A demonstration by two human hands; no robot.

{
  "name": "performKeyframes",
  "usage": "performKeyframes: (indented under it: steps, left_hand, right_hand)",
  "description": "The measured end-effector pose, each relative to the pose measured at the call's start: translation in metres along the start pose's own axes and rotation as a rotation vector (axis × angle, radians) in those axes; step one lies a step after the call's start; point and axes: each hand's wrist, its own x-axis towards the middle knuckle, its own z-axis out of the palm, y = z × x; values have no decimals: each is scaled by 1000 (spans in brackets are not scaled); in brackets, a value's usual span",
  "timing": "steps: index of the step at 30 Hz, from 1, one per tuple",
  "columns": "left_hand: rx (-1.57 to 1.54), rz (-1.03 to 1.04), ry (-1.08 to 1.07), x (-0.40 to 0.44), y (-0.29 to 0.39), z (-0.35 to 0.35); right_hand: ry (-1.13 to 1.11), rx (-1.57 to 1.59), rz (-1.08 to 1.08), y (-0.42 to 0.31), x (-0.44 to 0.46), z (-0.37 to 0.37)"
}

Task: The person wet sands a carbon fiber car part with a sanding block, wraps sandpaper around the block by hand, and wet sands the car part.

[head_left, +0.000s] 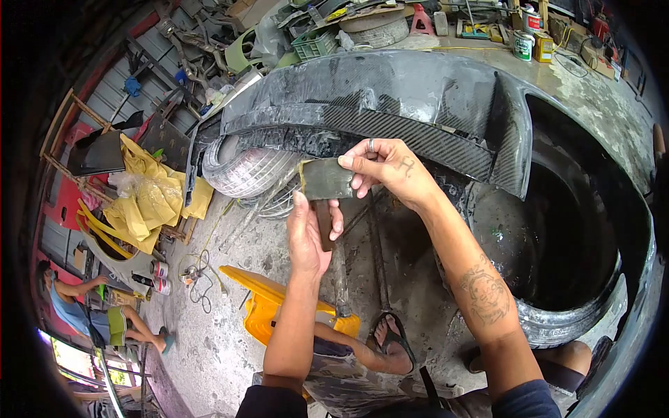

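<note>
A dark grey rectangular sheet [326, 180] is held up between my two hands, with a brown strip [325, 224] hanging below it. My left hand [311, 230] is closed round the brown strip, its thumb near the sheet's lower left corner. With thumb and fingers, my right hand [380, 169] pinches the sheet's right edge. Just beyond the hands lies a large dark car body panel [390, 83] with carbon-weave patches and whitish scuffs.
Tires [247, 167] support the panel. A yellow plastic seat [268, 306] is by my legs. Crumpled yellow paper [143, 198] lies at the left, above a seated person [97, 317]. Cans [523, 46] stand at the upper right, and a cable [202, 279] crosses the floor.
</note>
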Motion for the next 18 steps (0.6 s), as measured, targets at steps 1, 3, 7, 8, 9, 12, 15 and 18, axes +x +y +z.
performKeyframes:
  steps: [1,3,7,8,9,12,15,18]
  left_hand:
    - [1,7,-7,0,1,-4]
    - [77,28,65,0,3,-1]
    - [218,33,36,2,6,-10]
    - [303,16,54,2,8,-9]
    - [389,1,72,2,9,-8]
    - [248,55,71,2,5,-9]
    - [137,143,49,1,6,2]
    - [262,164,83,2,5,-1]
  right_hand:
    - [18,-14,2,-2,-1,-1]
    - [-7,-23,34,-6,-4,-2]
    - [-1,-341,-23,-13,-5,3]
    - [-1,-341,-22,-9,-3,2]
    - [-34,-340,-80,-7,-1,3]
    - [-63,-288,-43,-9,-2,2]
    - [-75,-91,55,-5,-5,10]
    - [-156,66,78,-3,-4,11]
